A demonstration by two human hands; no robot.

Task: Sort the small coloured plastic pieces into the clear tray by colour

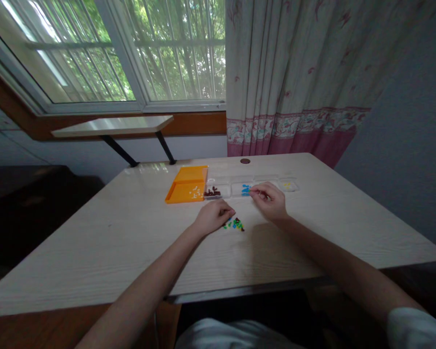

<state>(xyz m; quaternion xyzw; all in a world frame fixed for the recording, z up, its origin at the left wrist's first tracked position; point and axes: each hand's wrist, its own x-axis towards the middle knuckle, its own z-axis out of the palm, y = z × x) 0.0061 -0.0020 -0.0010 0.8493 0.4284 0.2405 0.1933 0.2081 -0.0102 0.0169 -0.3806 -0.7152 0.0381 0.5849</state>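
Observation:
A small heap of mixed coloured beads [234, 224] lies on the pale wooden table [131, 242]. My left hand [213, 216] rests just left of the heap, fingers curled and pinched at its edge. My right hand [269, 198] is further back, fingertips pinched together right beside the blue beads [245, 189] in a clear sorting tray [236, 188]. What either hand holds is too small to see. The tray also has dark red beads [212, 192] on the left and yellow beads [287, 184] on the right.
An orange lid [187, 184] with a few pale beads lies left of the clear tray. A dark round cable hole [245, 161] sits near the table's far edge. Behind are a window, a small shelf [112, 125] and a patterned curtain [294, 77].

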